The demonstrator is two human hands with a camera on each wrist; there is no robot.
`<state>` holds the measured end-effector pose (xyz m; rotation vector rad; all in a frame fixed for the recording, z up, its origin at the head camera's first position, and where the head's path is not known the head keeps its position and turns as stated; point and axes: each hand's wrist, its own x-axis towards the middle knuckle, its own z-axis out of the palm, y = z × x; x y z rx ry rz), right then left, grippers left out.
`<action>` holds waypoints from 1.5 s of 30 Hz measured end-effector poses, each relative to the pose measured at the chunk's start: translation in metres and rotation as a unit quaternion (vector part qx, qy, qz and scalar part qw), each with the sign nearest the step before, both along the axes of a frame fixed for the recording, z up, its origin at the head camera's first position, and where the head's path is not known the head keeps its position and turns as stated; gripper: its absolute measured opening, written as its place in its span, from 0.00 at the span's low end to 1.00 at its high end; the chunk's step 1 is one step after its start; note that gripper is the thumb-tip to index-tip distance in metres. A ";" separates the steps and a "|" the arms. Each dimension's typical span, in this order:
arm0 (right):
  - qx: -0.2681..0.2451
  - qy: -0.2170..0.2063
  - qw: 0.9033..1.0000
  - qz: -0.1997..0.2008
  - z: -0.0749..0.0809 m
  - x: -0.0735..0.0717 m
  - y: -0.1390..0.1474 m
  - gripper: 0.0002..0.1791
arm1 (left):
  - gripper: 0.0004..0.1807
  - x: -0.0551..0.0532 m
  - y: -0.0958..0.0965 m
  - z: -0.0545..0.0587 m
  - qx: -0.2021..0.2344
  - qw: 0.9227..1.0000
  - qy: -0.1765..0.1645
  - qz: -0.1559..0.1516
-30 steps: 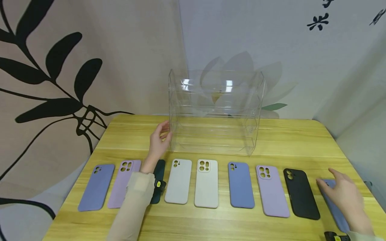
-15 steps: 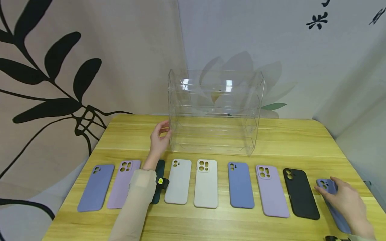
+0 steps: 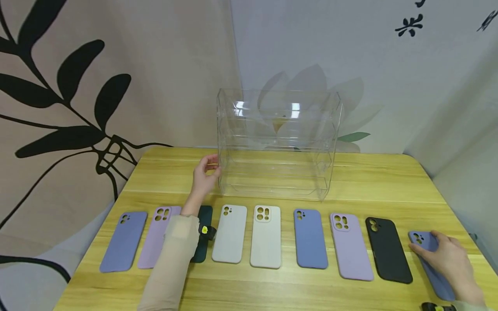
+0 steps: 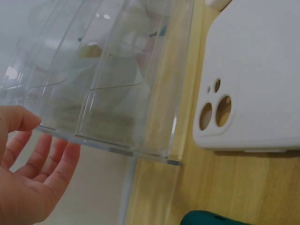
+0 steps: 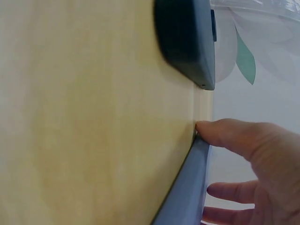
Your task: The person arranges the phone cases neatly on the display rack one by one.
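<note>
At the rack's left side my left hand [image 3: 204, 176] holds the edge of the clear acrylic display rack [image 3: 278, 172]; in the left wrist view the thumb and fingers [image 4: 40, 164] meet its side panel [image 4: 126, 151]. On the far right, my right hand [image 3: 449, 261] grips a blue-violet phone case [image 3: 428, 243] across its width. The case lies on the table, partly covered by that hand. The right wrist view has the thumb [image 5: 225, 133] on one edge of the case [image 5: 187, 183]. A black phone case [image 3: 389, 250] lies just left of it.
More phone cases lie in a row along the wooden table [image 3: 241, 289]: lilac [image 3: 352, 246], blue [image 3: 311, 239], white [image 3: 266, 242], pale grey-white [image 3: 230, 235], dark green [image 3: 204, 250] partly under the left sleeve, another lilac [image 3: 155, 237] and blue-violet [image 3: 123, 242]. A patterned curtain [image 3: 175, 65] stands behind.
My right hand has come down onto the blue-violet case at the far right, its thumb and fingers closing in on the edges. The left hand stays at the rack.
</note>
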<state>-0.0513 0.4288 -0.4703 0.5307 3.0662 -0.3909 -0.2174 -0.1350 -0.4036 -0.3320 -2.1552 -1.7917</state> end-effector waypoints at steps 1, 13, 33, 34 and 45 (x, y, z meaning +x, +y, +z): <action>-0.003 -0.001 1.000 0.000 0.000 -0.001 0.001 0.46 | 0.18 0.000 0.000 0.001 0.003 1.000 -0.002 -0.004; -0.023 -0.038 0.998 -0.035 0.000 -0.019 0.004 0.45 | 0.19 -0.013 -0.003 -0.011 -0.003 0.999 -0.033 0.003; -0.033 0.133 0.990 0.033 0.052 -0.036 -0.037 0.43 | 0.19 -0.007 -0.002 -0.003 -0.007 0.999 -0.038 0.001; -0.037 0.138 0.989 0.035 0.055 -0.038 -0.039 0.43 | 0.19 -0.004 -0.001 0.001 -0.008 0.999 -0.039 0.001; -0.059 0.184 0.980 0.053 0.078 -0.056 -0.071 0.43 | 0.19 -0.002 -0.001 0.005 -0.006 0.999 -0.043 0.001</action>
